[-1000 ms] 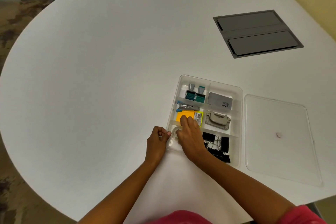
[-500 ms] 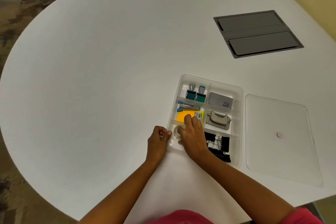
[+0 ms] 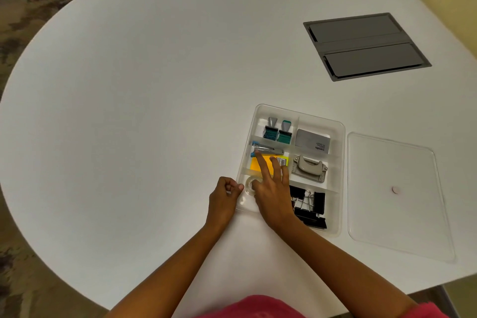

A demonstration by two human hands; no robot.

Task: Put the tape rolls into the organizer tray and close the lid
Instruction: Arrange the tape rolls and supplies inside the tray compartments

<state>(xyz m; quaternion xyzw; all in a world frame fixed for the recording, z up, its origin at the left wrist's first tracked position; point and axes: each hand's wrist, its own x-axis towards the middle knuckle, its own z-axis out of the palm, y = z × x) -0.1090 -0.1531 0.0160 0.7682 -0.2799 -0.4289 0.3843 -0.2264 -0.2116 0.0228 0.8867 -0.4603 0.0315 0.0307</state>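
Both hands sit at the lower left corner of the organizer tray [image 3: 340, 162]. Right hand [image 3: 272, 196] lies flat with fingers spread over one clear tape roll [image 3: 249, 184] in that corner box. Left hand [image 3: 223, 200] is curled shut, its thumb touching the tray's edge. Inside are two stamps [image 3: 277, 131], one stapler [image 3: 268, 150], one hole punch [image 3: 308, 168]. One clear lid [image 3: 397, 196] lies just right of the tray on the white table [image 3: 154, 111].

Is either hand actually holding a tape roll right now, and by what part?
The right hand rests its thumb on the clear tape roll in the tray, fingers spread: no grip. The left hand is curled; any contents cannot be told.
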